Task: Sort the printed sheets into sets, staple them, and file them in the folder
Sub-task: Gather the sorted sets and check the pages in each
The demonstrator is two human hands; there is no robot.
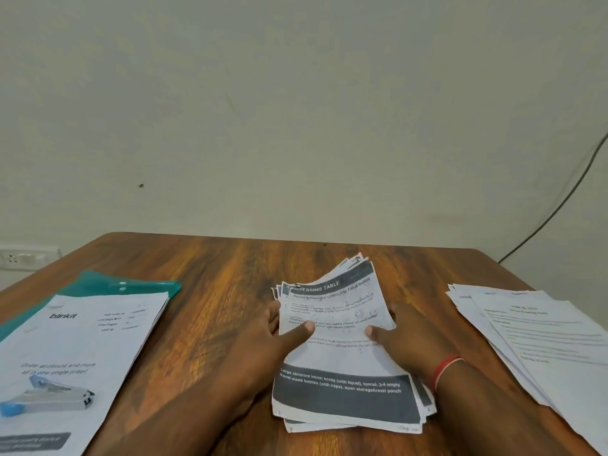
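Head view, left hand (279,335), right hand (406,340) gripping stack (342,360) edges, table (217,274) wood alongside

table (210,278): brown woodgrain | sheets (345,357): white, grey bands | folder (138,284): teal | stapler (46,398): silver-blue

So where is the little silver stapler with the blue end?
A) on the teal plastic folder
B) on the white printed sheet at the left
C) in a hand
B: the silver stapler lies on the white printed sheet marked blinkit, near its lower left.
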